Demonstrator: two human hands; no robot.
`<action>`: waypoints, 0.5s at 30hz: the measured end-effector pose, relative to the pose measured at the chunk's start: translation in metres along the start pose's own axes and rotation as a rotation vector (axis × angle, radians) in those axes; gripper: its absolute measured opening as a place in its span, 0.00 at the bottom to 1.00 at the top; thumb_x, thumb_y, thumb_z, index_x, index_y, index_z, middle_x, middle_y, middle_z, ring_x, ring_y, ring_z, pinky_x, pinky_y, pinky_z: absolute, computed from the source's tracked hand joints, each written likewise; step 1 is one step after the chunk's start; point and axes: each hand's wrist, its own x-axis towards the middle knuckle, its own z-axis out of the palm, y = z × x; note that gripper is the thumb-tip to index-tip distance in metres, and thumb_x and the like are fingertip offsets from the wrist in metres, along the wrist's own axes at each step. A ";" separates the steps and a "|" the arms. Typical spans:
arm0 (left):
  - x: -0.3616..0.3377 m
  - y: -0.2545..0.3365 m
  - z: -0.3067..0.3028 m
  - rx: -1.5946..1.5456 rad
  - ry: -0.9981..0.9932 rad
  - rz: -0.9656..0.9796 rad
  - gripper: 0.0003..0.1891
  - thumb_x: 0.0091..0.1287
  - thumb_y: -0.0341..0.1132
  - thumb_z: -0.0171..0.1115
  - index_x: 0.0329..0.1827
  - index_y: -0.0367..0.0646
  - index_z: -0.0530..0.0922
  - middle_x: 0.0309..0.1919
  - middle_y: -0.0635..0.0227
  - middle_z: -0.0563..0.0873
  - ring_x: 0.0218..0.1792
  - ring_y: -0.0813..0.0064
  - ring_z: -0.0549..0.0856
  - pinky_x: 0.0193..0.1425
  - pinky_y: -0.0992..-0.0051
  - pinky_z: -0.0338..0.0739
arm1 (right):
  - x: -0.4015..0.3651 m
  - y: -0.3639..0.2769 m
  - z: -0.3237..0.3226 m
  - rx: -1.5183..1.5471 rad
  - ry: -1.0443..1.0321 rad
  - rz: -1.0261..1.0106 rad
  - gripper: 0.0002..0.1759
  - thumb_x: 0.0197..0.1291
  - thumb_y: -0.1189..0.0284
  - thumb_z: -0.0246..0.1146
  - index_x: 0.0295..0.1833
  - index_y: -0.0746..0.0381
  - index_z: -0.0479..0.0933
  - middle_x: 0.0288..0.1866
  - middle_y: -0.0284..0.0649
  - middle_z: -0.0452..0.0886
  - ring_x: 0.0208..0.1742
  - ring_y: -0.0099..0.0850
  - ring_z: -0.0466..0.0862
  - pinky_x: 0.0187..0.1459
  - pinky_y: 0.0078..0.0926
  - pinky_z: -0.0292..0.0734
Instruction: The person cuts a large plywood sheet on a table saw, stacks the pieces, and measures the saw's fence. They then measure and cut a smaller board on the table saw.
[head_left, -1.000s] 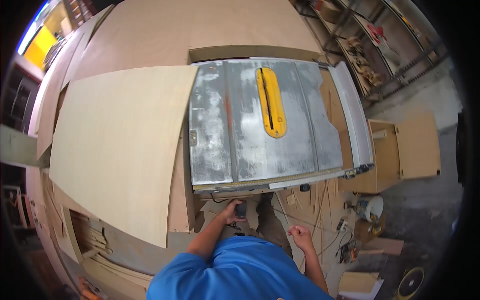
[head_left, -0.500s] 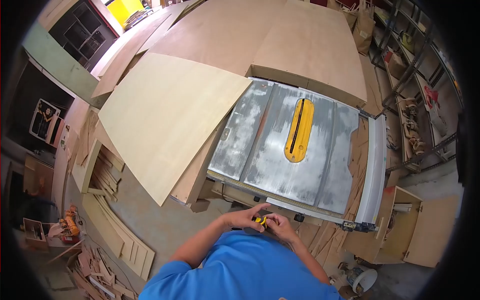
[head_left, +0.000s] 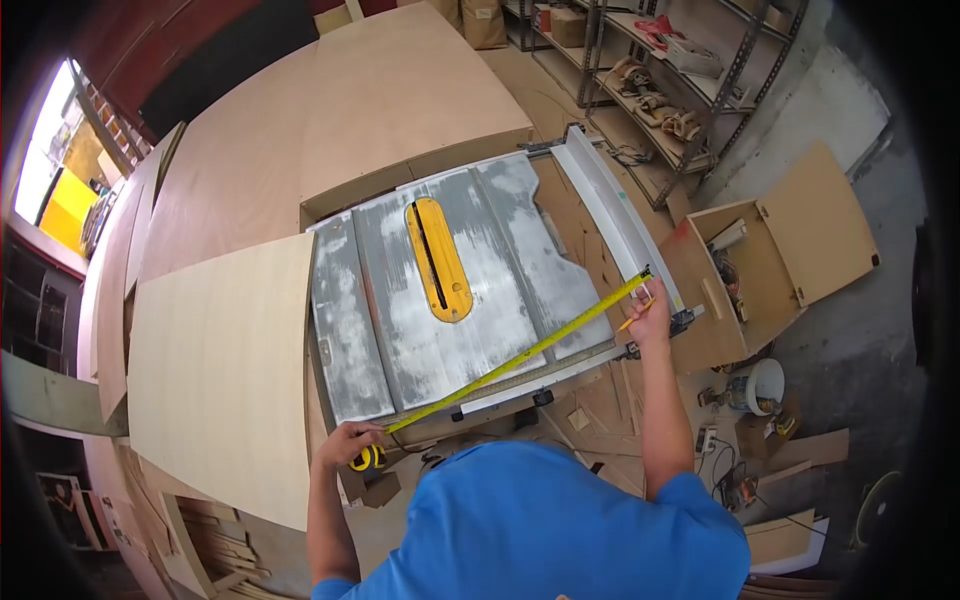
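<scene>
A yellow tape measure (head_left: 520, 354) is pulled out slantwise across the front of the table saw's grey metal top (head_left: 490, 240). Its yellow and black case hangs under my left hand (head_left: 350, 443), which is closed on it near the saw's front left corner. My right hand (head_left: 652, 312) grips the blade's far end close to the silver fence (head_left: 625, 220). A yellow pencil (head_left: 632, 321) also sticks out from the right hand's fingers. The yellow throat plate (head_left: 438, 260) with its dark slot lies in the saw top, beyond the tape.
A pale plywood sheet (head_left: 220, 370) rests left of the saw, and large wooden panels (head_left: 380, 90) extend behind it. On the right stand metal shelves (head_left: 650, 100) and an open wooden cabinet (head_left: 715, 330). A white bucket (head_left: 765, 385) and tools sit on the floor.
The tape has been drawn out between my hands, which were together by my body. My left hand went left, my right hand right toward the fence. The view has turned to the right.
</scene>
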 end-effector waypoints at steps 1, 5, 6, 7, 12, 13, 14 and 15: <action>0.003 0.004 -0.007 0.020 0.011 0.027 0.12 0.70 0.36 0.62 0.47 0.37 0.87 0.35 0.71 0.89 0.39 0.82 0.84 0.47 0.76 0.79 | -0.031 -0.005 0.019 -0.047 0.010 -0.004 0.09 0.70 0.60 0.62 0.42 0.53 0.77 0.22 0.25 0.71 0.15 0.16 0.64 0.16 0.17 0.57; 0.036 0.016 -0.021 0.175 0.075 0.191 0.14 0.71 0.37 0.63 0.44 0.33 0.87 0.31 0.72 0.87 0.35 0.86 0.81 0.42 0.78 0.78 | -0.064 0.051 -0.031 -0.394 -0.175 0.134 0.17 0.73 0.55 0.57 0.42 0.57 0.79 0.22 0.26 0.72 0.15 0.17 0.64 0.15 0.19 0.56; 0.045 0.022 -0.022 0.185 0.082 0.172 0.14 0.71 0.38 0.62 0.44 0.33 0.87 0.29 0.74 0.87 0.33 0.87 0.80 0.40 0.78 0.78 | -0.075 0.069 -0.049 -0.469 -0.174 0.152 0.17 0.73 0.55 0.57 0.42 0.58 0.79 0.22 0.26 0.72 0.15 0.17 0.64 0.15 0.19 0.56; 0.056 0.035 -0.026 0.194 0.096 0.154 0.14 0.72 0.38 0.62 0.43 0.33 0.87 0.28 0.75 0.86 0.32 0.87 0.79 0.38 0.78 0.77 | -0.085 0.078 -0.066 -0.575 -0.184 0.161 0.19 0.73 0.53 0.58 0.42 0.59 0.79 0.21 0.26 0.71 0.14 0.18 0.64 0.15 0.18 0.56; 0.118 0.059 -0.044 0.351 0.150 0.320 0.19 0.73 0.45 0.61 0.41 0.34 0.86 0.28 0.67 0.87 0.33 0.81 0.82 0.40 0.72 0.79 | -0.058 0.122 -0.158 -0.405 0.016 0.375 0.19 0.73 0.52 0.56 0.44 0.57 0.78 0.22 0.27 0.70 0.18 0.21 0.67 0.19 0.24 0.61; 0.125 0.068 -0.043 0.421 0.153 0.256 0.20 0.72 0.48 0.60 0.43 0.36 0.86 0.28 0.63 0.87 0.32 0.78 0.83 0.40 0.70 0.79 | -0.050 0.127 -0.163 -0.431 0.093 0.362 0.18 0.73 0.52 0.56 0.45 0.57 0.78 0.22 0.27 0.70 0.19 0.23 0.68 0.21 0.25 0.63; 0.135 0.069 -0.043 0.466 0.173 0.267 0.21 0.72 0.49 0.60 0.42 0.37 0.86 0.27 0.60 0.86 0.31 0.74 0.83 0.40 0.68 0.79 | -0.036 0.132 -0.165 -0.458 0.168 0.351 0.18 0.73 0.52 0.55 0.46 0.56 0.78 0.23 0.28 0.70 0.20 0.24 0.69 0.23 0.27 0.64; 0.136 0.083 -0.041 0.519 0.175 0.236 0.18 0.70 0.47 0.60 0.43 0.39 0.87 0.33 0.52 0.89 0.37 0.61 0.89 0.46 0.66 0.80 | -0.013 0.140 -0.175 -0.394 0.170 0.341 0.17 0.74 0.53 0.55 0.46 0.55 0.78 0.24 0.28 0.72 0.22 0.25 0.71 0.25 0.29 0.67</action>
